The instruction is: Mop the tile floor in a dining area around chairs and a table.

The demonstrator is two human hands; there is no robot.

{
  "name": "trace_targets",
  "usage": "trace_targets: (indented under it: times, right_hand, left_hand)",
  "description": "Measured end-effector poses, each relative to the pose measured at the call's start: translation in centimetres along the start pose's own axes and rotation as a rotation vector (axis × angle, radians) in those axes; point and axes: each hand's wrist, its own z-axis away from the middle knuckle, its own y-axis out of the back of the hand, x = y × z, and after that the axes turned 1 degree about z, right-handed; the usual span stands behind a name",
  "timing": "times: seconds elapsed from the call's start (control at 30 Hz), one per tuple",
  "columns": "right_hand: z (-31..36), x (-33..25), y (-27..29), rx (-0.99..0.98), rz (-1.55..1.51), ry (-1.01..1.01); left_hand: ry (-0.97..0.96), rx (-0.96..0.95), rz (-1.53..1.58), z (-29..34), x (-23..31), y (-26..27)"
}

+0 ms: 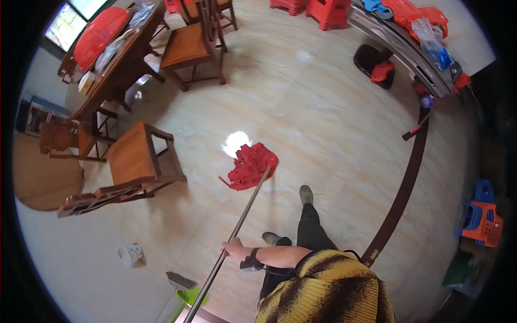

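The red mop head (252,167) lies spread on the pale tiled floor (334,134), near a wooden chair (132,156). The right hand (234,249) wraps its fingers round the metal handle (248,204); the left hand is out of view, its grip untellable. Even, overlapping strokes should work best.

A room in a home, apparently a dining area, is spreading over a pale, glossy, marbled floor (334,124). At upper left, wooden chairs (186,46) are standing around a long dark wooden table (125,59), and a red domed cover (99,36) is sitting on it near a bright window (67,29). Red plastic stools (327,13) are standing at the top. At upper right, colourful plastic bags (406,16) are lying on a long grey cabinet (398,44); a small patterned bin (131,254) is resting at lower left.
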Motion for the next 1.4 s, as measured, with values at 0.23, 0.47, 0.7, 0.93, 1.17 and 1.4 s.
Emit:
trace_targets:
  times: [0.23, 0.47, 0.7, 0.93, 1.17, 1.4]
  right_hand:
    - [-6.8, -17.3, 13.0, 0.243, 0.119, 0.435]
    - [-13.4, -37.8, 31.0, 0.633, 0.312, 0.661]
    - [-4.8, -44.8, 41.7, 0.436, -0.066, 0.546]
    - [-1.1, -35.4, 35.8, 0.189, -0.226, 0.397]
    - [4.1, -21.9, 25.9, 0.019, -0.195, 0.281]
    - [11.8, -3.1, 15.4, -0.169, -0.11, 0.032]
  left_hand:
    - [-0.002, 0.088, 0.128, -12.0, 17.4, -2.4]
    - [-0.35, 0.107, 0.054, -26.2, 39.8, 2.9]
    - [-0.733, 0.204, -0.1, -30.5, 48.4, 10.8]
    - [-0.799, 0.108, -0.474, -23.6, 41.8, 16.1]
    - [-0.754, -0.022, -0.735, -11.2, 32.4, 18.8]
    - [-0.494, -0.248, -0.619, 4.3, 22.4, 20.6]
